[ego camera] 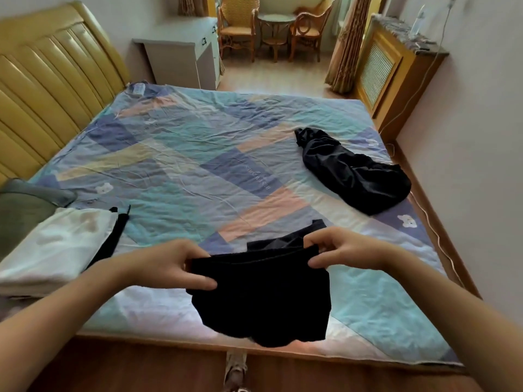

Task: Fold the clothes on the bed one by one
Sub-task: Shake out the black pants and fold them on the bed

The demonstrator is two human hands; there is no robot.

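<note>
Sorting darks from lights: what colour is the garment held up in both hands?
Black, plain: the garment shows clearly in the head view.

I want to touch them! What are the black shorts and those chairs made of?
The black shorts look like soft matte cloth, perhaps cotton: they hang limp and dull from both hands. The chairs look like woven wicker or rattan, golden and slightly glossy, with curved frames.

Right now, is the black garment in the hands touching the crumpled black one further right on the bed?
Apart. The head view shows the held black garment near the bed's front edge and the crumpled black garment separated by bare patterned sheet.
</note>
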